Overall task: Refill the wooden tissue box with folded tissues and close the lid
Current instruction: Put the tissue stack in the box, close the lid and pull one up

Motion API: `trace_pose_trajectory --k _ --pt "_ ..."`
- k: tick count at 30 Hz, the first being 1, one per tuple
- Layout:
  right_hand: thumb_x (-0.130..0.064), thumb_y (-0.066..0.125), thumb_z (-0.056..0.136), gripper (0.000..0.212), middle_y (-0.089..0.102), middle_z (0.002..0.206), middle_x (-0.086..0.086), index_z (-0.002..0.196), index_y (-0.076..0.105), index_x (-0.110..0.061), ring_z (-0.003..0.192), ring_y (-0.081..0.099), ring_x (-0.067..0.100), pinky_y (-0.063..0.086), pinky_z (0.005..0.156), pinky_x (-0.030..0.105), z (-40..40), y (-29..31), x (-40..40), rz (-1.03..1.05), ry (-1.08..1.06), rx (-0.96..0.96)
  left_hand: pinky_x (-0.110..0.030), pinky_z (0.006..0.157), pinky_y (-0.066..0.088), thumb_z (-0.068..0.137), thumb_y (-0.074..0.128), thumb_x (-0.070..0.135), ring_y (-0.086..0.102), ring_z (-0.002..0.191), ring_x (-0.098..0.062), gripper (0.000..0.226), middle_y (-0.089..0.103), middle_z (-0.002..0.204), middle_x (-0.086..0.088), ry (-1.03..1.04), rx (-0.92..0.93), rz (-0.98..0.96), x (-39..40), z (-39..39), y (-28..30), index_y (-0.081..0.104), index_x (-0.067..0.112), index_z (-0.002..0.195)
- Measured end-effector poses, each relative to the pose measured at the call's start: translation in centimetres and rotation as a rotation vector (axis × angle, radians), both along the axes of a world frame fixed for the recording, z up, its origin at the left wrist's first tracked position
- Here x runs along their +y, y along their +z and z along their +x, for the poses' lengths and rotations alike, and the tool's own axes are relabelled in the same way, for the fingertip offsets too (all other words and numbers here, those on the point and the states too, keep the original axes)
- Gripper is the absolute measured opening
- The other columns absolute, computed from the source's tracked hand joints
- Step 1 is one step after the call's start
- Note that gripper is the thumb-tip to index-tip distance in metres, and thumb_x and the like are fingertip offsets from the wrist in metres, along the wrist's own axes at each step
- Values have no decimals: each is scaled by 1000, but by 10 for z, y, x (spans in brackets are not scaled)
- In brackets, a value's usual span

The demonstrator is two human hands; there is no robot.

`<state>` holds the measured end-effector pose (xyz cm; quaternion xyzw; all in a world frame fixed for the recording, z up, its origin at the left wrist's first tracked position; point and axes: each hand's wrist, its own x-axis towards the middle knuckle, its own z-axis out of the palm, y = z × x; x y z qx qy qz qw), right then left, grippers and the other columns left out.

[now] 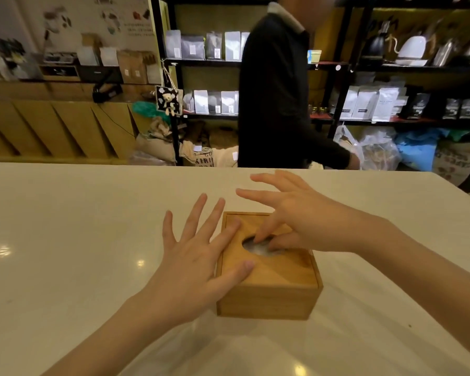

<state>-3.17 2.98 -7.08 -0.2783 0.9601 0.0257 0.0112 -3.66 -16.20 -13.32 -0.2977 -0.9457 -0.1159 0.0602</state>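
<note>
A square, honey-brown wooden tissue box (269, 291) sits flat on the pale countertop, its recessed wooden lid (272, 270) closed. White folded tissue (258, 249) shows through the lid's oval opening.

Right hand (296, 223) fingertips hide much of the tissues (258, 249) in the lid opening

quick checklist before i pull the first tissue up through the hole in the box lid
1. Lid seated in the wooden tissue box: ok, it lies flat inside the rim.
2. Box steadied: ok, left hand rests flat on the lid's left side.
3. Right hand at the opening: ok, fingertips dip into the oval hole.
4. Tissue present: ok, white shows in the hole.
5. Tissue actually pinched: cannot tell.
6. Box on table: ok, sits flat.
</note>
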Motion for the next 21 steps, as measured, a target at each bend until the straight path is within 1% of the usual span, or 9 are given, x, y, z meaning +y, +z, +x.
trace_pose_trajectory --k 2,5,8,10,14,18,21 --pt "-45 50 86 27 6 157 -13 109 65 -43 143 -15 15 -16 112 40 -3 -4 -3 50 4 0 -38 94 -38 66 -5 77 -46 125 -1 76 -29 148 20 0 -15 -11 1 0 1 -6 51 138" --pt "-46 50 87 26 8 157 -13 107 66 -43 142 -16 16 -23 107 40 -7 -10 -8 117 -3 26 -39 92 -39 63 -10 78 -47 123 0 72 -32 145 22 -2 -38 -28 2 -1 2 -15 55 130" --pt "-43 54 85 21 12 156 -15 99 70 -41 142 -15 15 -27 102 39 -10 -13 -10 130 -12 40 -38 92 -40 59 -14 80 -47 123 0 67 -34 143 23 -3 -64 -36 2 -1 2 -20 59 123" --pt "-41 55 85 18 16 155 -16 93 71 -39 143 -14 15 -28 102 38 -11 -14 -11 115 -8 40 -39 91 -40 62 -11 78 -47 123 0 65 -35 143 23 -3 -65 -39 2 0 2 -21 58 123" --pt "-39 55 85 18 20 154 -16 89 72 -37 143 -10 15 -26 103 35 -9 -14 -9 89 1 50 -37 91 -40 64 -8 77 -45 125 1 68 -32 143 24 -13 -73 -26 1 -1 1 -18 56 127" --pt "-38 53 86 20 23 153 -15 88 73 -36 143 -5 15 -19 108 37 -8 -14 -8 46 0 43 -37 91 -40 64 -8 77 -35 131 3 74 -23 142 30 -16 -90 -20 2 -2 0 -17 51 133" --pt "-38 52 87 21 25 153 -15 89 73 -36 143 -2 14 -14 111 36 -6 -14 -6 14 12 41 -38 91 -40 64 -8 77 -33 132 3 74 -19 144 30 -14 -95 -27 2 -2 0 -18 51 133"
